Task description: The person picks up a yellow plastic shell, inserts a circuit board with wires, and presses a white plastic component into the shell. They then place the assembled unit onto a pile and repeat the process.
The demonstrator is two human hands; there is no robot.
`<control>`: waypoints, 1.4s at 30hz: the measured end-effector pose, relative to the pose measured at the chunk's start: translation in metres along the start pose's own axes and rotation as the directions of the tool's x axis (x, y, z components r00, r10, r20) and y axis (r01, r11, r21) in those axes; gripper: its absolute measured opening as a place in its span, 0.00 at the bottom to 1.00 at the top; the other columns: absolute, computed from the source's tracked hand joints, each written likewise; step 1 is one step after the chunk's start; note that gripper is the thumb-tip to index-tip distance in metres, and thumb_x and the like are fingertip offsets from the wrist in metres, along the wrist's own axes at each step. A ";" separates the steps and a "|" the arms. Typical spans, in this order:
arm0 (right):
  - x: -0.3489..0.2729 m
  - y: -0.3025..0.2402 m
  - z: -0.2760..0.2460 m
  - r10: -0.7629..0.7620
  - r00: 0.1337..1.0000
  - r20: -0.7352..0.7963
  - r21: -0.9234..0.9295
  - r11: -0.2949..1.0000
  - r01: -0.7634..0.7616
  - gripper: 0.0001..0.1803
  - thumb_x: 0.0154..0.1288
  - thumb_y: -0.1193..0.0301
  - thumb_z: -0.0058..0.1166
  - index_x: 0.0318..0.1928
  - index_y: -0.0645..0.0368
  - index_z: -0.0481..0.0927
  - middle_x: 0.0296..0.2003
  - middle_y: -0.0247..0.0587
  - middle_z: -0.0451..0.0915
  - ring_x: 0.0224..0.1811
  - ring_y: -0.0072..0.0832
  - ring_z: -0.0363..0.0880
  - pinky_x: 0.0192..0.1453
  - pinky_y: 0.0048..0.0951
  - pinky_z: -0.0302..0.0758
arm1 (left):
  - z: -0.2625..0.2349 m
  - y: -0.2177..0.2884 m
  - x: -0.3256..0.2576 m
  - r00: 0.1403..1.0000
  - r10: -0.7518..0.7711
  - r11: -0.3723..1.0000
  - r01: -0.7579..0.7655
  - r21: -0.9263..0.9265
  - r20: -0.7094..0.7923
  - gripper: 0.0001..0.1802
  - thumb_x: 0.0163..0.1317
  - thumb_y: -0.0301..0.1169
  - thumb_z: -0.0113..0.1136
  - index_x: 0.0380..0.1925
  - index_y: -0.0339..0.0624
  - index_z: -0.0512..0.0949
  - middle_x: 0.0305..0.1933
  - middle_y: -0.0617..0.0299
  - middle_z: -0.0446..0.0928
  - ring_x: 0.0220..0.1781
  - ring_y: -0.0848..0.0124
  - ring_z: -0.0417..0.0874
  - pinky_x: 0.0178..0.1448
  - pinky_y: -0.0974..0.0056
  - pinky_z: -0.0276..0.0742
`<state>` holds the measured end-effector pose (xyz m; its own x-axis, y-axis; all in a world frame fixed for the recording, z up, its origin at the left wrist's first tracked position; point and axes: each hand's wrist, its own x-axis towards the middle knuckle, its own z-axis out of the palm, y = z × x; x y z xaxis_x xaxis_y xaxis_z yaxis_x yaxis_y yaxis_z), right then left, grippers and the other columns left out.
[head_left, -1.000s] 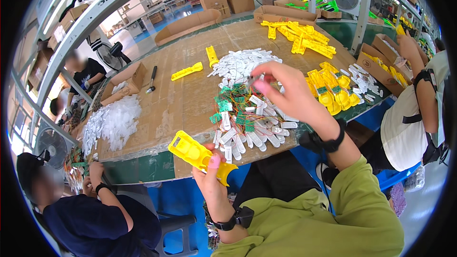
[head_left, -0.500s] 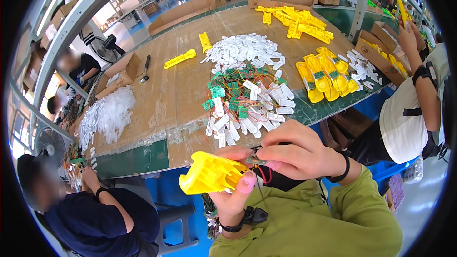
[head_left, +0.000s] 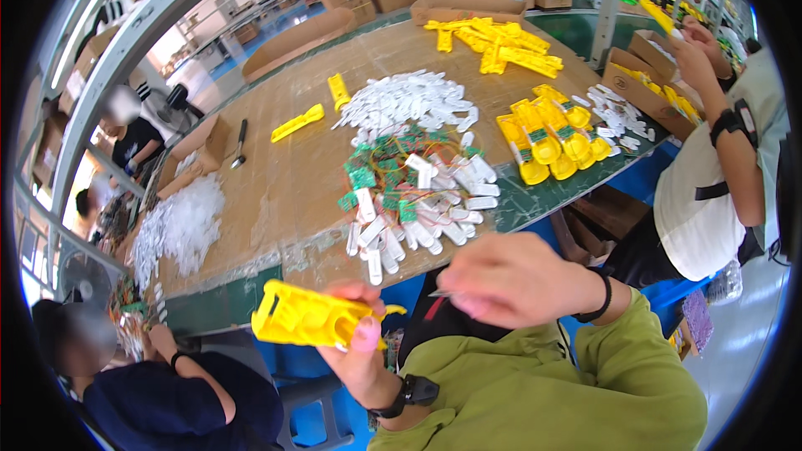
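Observation:
My left hand (head_left: 357, 351) grips a yellow plastic housing (head_left: 305, 317), a hollow shell with ribs inside, tilted to the left. A pink cover wraps its thumb tip. My right hand (head_left: 510, 280) is held to the right of the housing, apart from it. Its fingers are pinched together and smeared by motion; a thin edge of something small pokes out from them, too blurred to name. On the table beyond both hands lies a heap of white plastic pieces (head_left: 418, 169) tangled with green circuit boards (head_left: 362, 177) and thin red wires.
Behind that heap is a pile of small white parts (head_left: 409, 100). Yellow housings (head_left: 547, 138) lie at the right, more (head_left: 497, 42) at the back. A hammer (head_left: 241, 144) and clear plastic pieces (head_left: 192, 221) are at left. Co-workers sit at left and right.
My left hand has moved left with the yellow housing, turning it flatter. My right hand, earlier pinching a small circuit board beside the housing, has come away from it. The view has shifted slightly.

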<state>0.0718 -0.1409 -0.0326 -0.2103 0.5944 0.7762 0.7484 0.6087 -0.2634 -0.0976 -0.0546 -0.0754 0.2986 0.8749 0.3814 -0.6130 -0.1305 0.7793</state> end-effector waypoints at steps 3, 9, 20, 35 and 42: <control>-0.002 -0.005 -0.004 -0.130 0.982 0.135 -0.032 0.990 0.135 0.24 0.49 0.76 0.47 0.50 0.62 0.66 0.33 0.40 0.71 0.29 0.32 0.73 0.27 0.26 0.71 | 0.012 0.002 -0.009 0.996 -0.024 0.990 0.011 0.139 0.088 0.21 0.41 0.32 0.64 0.35 0.34 0.70 0.33 0.56 0.71 0.32 0.69 0.71 0.37 0.68 0.67; -0.011 -0.009 -0.003 -0.096 0.986 0.137 0.124 0.989 0.079 0.30 0.48 0.79 0.45 0.56 0.62 0.59 0.37 0.45 0.69 0.36 0.38 0.71 0.36 0.31 0.70 | 0.009 0.002 -0.024 0.964 -0.198 0.950 0.145 0.275 0.175 0.16 0.49 0.24 0.60 0.39 0.35 0.69 0.34 0.61 0.70 0.34 0.74 0.71 0.40 0.72 0.67; -0.032 -0.004 -0.018 0.103 0.993 0.056 0.206 0.972 -0.112 0.18 0.62 0.68 0.41 0.52 0.59 0.62 0.34 0.44 0.68 0.36 0.38 0.71 0.35 0.31 0.70 | 0.022 -0.039 -0.008 0.842 -0.411 0.908 0.410 0.081 0.349 0.18 0.48 0.26 0.60 0.39 0.33 0.67 0.32 0.59 0.70 0.29 0.71 0.73 0.32 0.71 0.72; -0.057 -0.005 -0.037 0.185 0.981 -0.055 0.103 0.979 -0.178 0.12 0.59 0.68 0.47 0.22 0.61 0.67 0.18 0.40 0.64 0.20 0.37 0.65 0.23 0.33 0.62 | 0.060 -0.033 -0.017 0.844 -0.343 0.939 0.295 0.178 0.413 0.17 0.50 0.32 0.56 0.38 0.33 0.68 0.32 0.56 0.70 0.31 0.69 0.72 0.35 0.70 0.70; -0.057 -0.016 -0.042 0.185 0.983 -0.003 0.096 0.978 -0.184 0.15 0.60 0.67 0.47 0.21 0.63 0.63 0.18 0.42 0.62 0.21 0.39 0.65 0.24 0.34 0.62 | 0.062 -0.025 -0.020 0.782 -0.452 0.873 0.486 0.033 0.429 0.17 0.50 0.32 0.54 0.38 0.33 0.67 0.32 0.58 0.70 0.31 0.70 0.72 0.34 0.72 0.69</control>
<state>0.0977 -0.2063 -0.0487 -0.0665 0.6955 0.7154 0.7107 0.5363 -0.4553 -0.0427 -0.0975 -0.0714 0.8243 0.5433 0.1593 -0.3656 0.2959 0.8825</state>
